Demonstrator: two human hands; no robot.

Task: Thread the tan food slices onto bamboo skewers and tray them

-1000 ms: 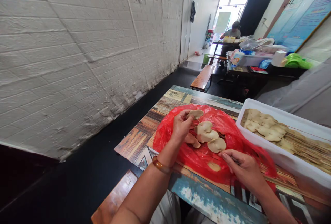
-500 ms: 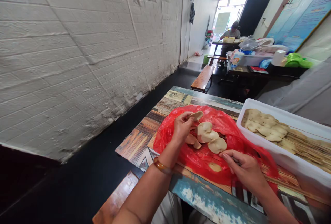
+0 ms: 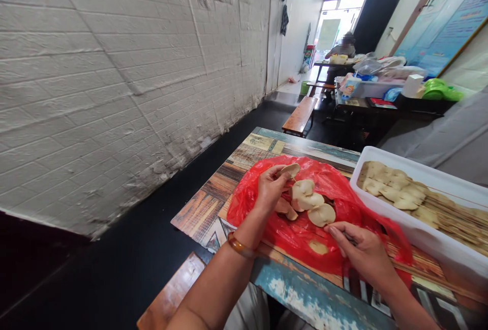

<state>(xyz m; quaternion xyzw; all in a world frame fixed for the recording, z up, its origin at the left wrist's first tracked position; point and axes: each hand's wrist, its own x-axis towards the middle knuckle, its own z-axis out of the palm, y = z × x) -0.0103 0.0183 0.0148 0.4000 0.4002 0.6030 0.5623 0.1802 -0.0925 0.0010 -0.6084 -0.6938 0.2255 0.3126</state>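
My left hand [image 3: 271, 187], with a brown bangle at the wrist, pinches a thin, round beige slice [image 3: 291, 170] between thumb and fingers. My right hand [image 3: 356, 243] is closed on a thin bamboo skewer, mostly hidden by the fingers and the slices. Pale round slices [image 3: 321, 215] appear threaded along it, between my two hands. A bit of stick shows close to the slice in my left hand. Below lies a spread red plastic bag [image 3: 263, 238] with more slices [image 3: 285, 209] in it, one showing through the film.
A white tub [image 3: 412, 159] of skewered slices [image 3: 396, 187] stands right of the bag on the wood-patterned table [image 3: 206, 208]. Loose sticks lie under my right forearm. Beyond are a bench [image 3: 301, 115], a cluttered table [image 3: 366, 103] and a seated person [image 3: 337, 53]. A textured wall runs along the left.
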